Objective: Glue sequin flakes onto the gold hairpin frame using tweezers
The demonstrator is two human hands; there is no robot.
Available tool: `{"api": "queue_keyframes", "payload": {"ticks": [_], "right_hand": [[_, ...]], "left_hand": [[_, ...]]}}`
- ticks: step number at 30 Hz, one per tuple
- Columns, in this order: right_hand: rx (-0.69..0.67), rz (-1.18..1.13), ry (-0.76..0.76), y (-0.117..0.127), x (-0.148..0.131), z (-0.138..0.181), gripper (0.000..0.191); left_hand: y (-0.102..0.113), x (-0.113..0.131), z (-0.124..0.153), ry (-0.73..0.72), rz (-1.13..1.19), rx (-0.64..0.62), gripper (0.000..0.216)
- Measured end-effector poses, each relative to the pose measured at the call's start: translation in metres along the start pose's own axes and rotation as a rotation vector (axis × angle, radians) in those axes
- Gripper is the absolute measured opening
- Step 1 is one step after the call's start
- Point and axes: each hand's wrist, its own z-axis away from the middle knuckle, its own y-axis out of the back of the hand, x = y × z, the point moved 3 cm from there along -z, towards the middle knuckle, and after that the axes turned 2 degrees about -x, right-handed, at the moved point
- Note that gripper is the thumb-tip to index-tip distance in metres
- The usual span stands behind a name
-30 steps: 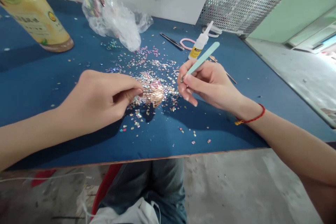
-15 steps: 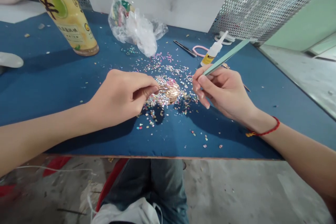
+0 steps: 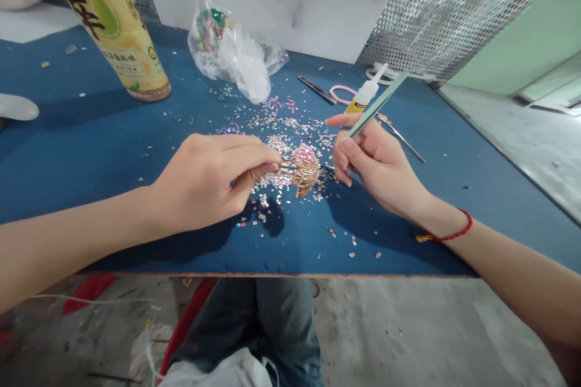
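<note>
The left hand (image 3: 209,178) was closed in a pinch, its thumb and forefinger gripping the thin wire stems of a gold wire ornament (image 3: 305,172), a fan-shaped piece dusted with pink glitter at its top. The ornament stuck out just past those fingertips, over the blue desk (image 3: 91,160); whether it touched the surface could not be told.

The right hand (image 3: 379,163) grasped a pale green nail file (image 3: 376,106) between thumb and fingers, with the file angled up and away from the wrist. One finger (image 3: 340,120) stretched out toward the left hand. This hand stood just beside the ornament, not touching it. A red string bracelet (image 3: 447,234) circled the right wrist.

A loose scatter of pink, silver and gold sequins (image 3: 276,146) lay under and around the ornament, between the two hands. Beyond the right hand stood a small glue bottle (image 3: 364,98), with pink-handled scissors (image 3: 329,92) lying to its left, and a slender metal pick (image 3: 402,142) lay to the hand's right. Farther out, beyond the left hand, a yellow labelled bottle (image 3: 113,24) lay tilted near a crumpled plastic bag (image 3: 233,54).
</note>
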Motion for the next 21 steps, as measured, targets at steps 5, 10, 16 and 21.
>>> {"api": "queue_keyframes", "payload": {"ticks": [5, 10, 16, 21], "right_hand": [[0.025, 0.019, 0.021, 0.002, -0.001, -0.001, 0.026], [0.010, 0.045, -0.034, 0.001, -0.006, 0.000, 0.023], [-0.007, 0.045, -0.038, -0.002, -0.007, 0.000, 0.014], [0.004, 0.114, -0.041, -0.001, -0.010, 0.000, 0.016]], "left_hand": [[0.003, 0.003, 0.001, -0.023, 0.005, -0.003, 0.023], [0.003, 0.004, 0.001, -0.012, 0.005, -0.014, 0.026], [0.003, 0.005, 0.001, -0.049, -0.024, -0.014, 0.026], [0.004, 0.007, 0.001, -0.098, -0.012, -0.001, 0.020]]}}
